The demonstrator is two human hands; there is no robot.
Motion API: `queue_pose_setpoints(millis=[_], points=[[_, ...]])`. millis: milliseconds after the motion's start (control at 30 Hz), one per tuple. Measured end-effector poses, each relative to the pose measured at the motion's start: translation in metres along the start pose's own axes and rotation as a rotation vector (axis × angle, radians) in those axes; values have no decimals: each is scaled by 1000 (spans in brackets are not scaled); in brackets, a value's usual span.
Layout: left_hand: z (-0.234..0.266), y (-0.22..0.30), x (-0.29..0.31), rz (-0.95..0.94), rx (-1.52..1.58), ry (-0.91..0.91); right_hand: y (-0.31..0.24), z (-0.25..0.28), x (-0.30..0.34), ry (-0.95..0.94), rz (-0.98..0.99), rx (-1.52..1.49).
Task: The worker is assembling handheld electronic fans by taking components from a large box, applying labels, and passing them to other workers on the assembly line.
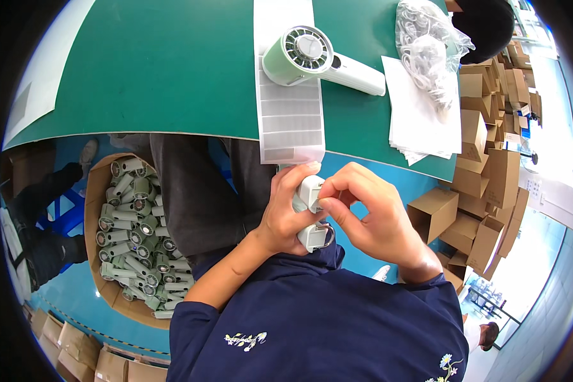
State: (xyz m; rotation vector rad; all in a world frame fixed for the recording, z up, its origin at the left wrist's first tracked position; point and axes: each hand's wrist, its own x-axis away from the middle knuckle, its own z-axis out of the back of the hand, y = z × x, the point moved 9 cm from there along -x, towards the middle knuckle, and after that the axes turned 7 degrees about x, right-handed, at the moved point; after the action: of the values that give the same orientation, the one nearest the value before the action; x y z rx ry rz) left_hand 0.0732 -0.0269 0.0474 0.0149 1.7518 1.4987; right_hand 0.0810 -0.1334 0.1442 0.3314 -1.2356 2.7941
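Observation:
In front of my chest, below the table's edge, my left hand [283, 213] is wrapped round two white-and-pale-green pieces. They look like handle ends of handheld fans: an upper handle end [310, 192] and a lower handle end [312, 238]. A dark curved loop [328, 234] hangs at the lower one. The thumb and finger of my right hand [369, 207] are pinched together at the upper end's open face; anything between them is hidden. Up on the table lies a green-and-white handheld fan [309, 54], its round grille facing up.
The green table [172, 63] bears a strip of labels [291, 121] hanging over its edge, white sheets [423, 130] and a clear bag of white cables [426, 48]. At left, a large carton [102, 280] holds several fans. Open cardboard boxes [433, 213] are piled right. People are nearby.

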Motion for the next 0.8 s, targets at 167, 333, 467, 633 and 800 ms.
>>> queue_pose_setpoints(millis=[167, 333, 467, 633, 800], points=[[0, 1, 0, -19, 6, 19, -1, -1, 0, 36, 12, 7], [1, 1, -1, 5, 5, 16, -3, 1, 0, 73, 29, 54], [0, 1, -1, -2, -3, 9, -4, 0, 0, 93, 52, 87], [0, 1, -3, 6, -2, 5, -5, 1, -2, 111, 71, 133], [0, 1, -3, 1, -1, 9, -6, 1, -2, 121, 70, 137]])
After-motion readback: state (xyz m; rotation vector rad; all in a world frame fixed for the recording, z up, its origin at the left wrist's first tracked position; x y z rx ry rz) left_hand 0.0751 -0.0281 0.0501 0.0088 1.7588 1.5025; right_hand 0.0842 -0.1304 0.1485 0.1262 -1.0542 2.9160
